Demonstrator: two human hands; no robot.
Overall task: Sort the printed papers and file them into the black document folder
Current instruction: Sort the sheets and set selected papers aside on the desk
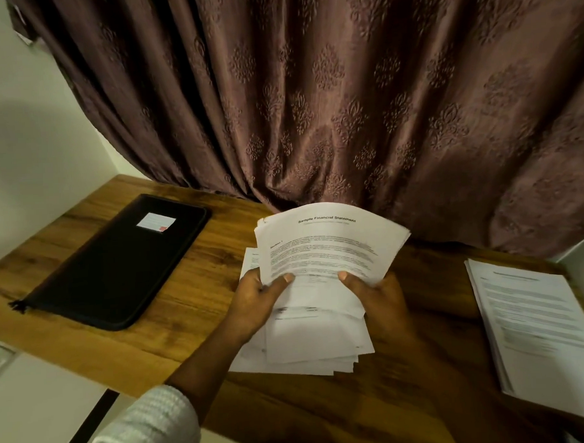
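- Head view: the left hand (257,300) and right hand (382,301) both grasp a sheaf of printed papers (328,250). Their thumbs are clamped on the top sheet. The sheaf is raised over the middle of the wooden table (189,346), with its far edge bowed.
- The top sheet is headed "Sample Financial Statement". The body text is too blurred to read.
- More sheets (250,360) fan out beneath the hands. Whether they are held or lying on the table cannot be told.
- The black document folder (118,262) lies flat and closed on the left of the table, well apart from the sheaf. Its white label (156,223) carries a red mark, and the writing is illegible.
- A second stack of papers (539,331) lies at the table's right end, its print blurred.
- A brown patterned curtain (311,86) hangs behind.
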